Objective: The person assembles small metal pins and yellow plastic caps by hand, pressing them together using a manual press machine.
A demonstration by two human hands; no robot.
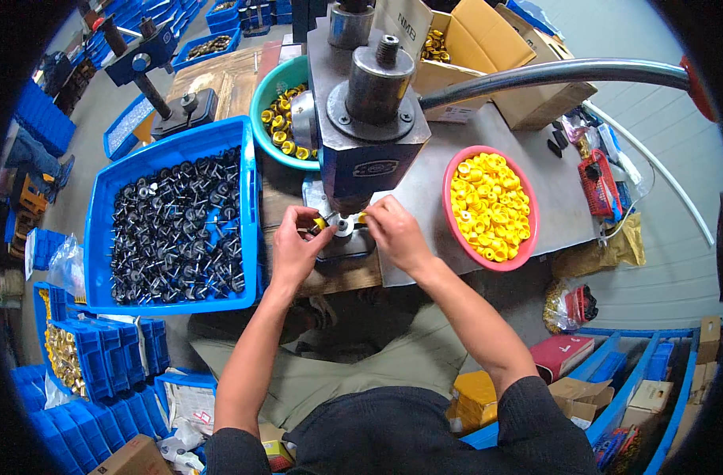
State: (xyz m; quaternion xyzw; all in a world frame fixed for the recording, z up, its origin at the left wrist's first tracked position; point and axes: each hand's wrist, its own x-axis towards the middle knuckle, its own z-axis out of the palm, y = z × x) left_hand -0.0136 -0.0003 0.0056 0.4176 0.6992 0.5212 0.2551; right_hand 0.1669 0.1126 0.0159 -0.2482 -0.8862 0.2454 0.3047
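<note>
My left hand (294, 247) is at the left of a small bench press (375, 162), its fingers closed round a small yellow-and-black part (319, 224). From the right, my right hand (397, 231) pinches a small yellow cap (362, 217) beside the ram. Between the two hands, a pale round seat (343, 226) sits under the ram. A blue bin (92, 229) of black discs with metal pins (175, 229) stands to the left. On the right is a pink bowl (447, 207) of yellow plastic caps (490, 204).
Behind the press stands a green bowl (256, 107) with yellow-and-dark parts. A thick hose (567, 71) arches out to the right, past open cardboard boxes (488, 39). A red basket (597, 184) is at the table's right end. Stacked blue crates (112, 356) lie lower left.
</note>
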